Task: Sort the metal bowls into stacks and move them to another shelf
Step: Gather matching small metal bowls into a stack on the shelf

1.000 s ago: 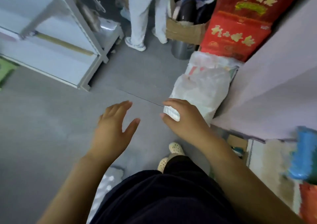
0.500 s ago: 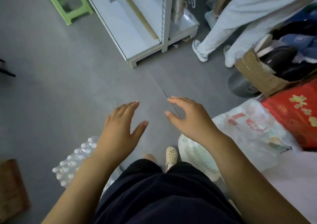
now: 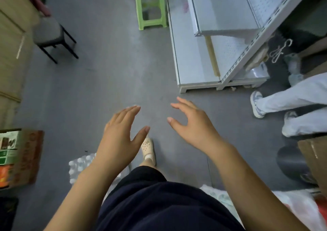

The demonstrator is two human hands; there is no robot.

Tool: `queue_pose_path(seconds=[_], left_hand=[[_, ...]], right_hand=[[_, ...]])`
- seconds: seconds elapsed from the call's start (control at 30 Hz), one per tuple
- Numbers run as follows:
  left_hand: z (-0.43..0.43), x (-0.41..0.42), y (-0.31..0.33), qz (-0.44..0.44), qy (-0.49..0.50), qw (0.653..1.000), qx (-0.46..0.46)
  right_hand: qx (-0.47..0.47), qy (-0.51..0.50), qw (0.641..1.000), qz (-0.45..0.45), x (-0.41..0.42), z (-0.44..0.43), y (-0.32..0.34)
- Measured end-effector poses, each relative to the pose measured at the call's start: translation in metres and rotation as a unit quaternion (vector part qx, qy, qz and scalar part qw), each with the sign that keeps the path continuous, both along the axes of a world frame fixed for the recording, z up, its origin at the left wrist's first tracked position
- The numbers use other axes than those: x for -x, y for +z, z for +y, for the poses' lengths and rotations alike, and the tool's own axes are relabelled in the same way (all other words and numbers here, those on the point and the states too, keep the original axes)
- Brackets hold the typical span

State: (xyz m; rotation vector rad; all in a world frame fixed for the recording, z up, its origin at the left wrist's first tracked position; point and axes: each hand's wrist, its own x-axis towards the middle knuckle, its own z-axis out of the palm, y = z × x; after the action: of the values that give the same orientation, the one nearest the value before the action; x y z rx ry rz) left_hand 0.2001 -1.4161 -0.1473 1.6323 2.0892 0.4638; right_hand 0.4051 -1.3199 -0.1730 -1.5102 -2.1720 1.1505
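Two bare hands reach out over a grey floor (image 3: 106,80).
The left hand (image 3: 120,135) is flat, fingers straight and together, thumb apart. The right hand (image 3: 192,124) has its fingers spread and lightly bent. Neither grips anything. The white metal shelf (image 3: 194,68) stands at one o'clock, with a green stool (image 3: 150,6) at twelve.

The white metal shelf (image 3: 224,13) is standing on the grey floor (image 3: 115,80) at one o'clock, its flat boards sitting one above another, with a perforated back panel and slotted upright showing.
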Motion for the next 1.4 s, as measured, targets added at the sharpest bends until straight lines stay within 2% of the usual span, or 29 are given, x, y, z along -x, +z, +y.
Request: queue_pose_path(seconds=[0.2, 0.33, 0.5, 0.73, 0.97, 1.17, 1.3, 1.4], left_hand=[[0.108, 0.104, 0.024, 0.043, -0.003, 0.999, -0.023], [0.181, 0.154, 0.037, 0.046, 0.003, 0.998, -0.039], [0.263, 0.179, 0.046, 0.019, 0.003, 0.998, -0.054], [0.393, 0.214, 0.044, 0.06, -0.009, 0.997, -0.051], [0.522, 0.247, 0.057, 0.047, 0.044, 0.996, -0.068], [0.61, 0.283, 0.058, 0.043, 0.075, 0.994, -0.073], [0.678, 0.313, 0.055, 0.048, 0.066, 0.994, -0.067], [0.741, 0.336, 0.053, 0.047, 0.024, 0.996, -0.078]], right_hand=[[-0.028, 0.007, 0.999, 0.016, 0.104, 0.108, 0.022], [-0.038, 0.008, 0.999, 0.019, 0.142, 0.172, 0.034], [-0.043, -0.02, 0.999, 0.008, 0.163, 0.252, 0.039], [-0.069, -0.009, 0.997, 0.023, 0.201, 0.397, 0.046], [-0.08, 0.023, 0.996, 0.01, 0.23, 0.546, 0.073], [-0.082, 0.011, 0.996, 0.016, 0.268, 0.642, 0.083], [-0.084, -0.007, 0.996, 0.002, 0.291, 0.697, 0.08], [-0.093, -0.049, 0.994, -0.001, 0.305, 0.739, 0.079]])
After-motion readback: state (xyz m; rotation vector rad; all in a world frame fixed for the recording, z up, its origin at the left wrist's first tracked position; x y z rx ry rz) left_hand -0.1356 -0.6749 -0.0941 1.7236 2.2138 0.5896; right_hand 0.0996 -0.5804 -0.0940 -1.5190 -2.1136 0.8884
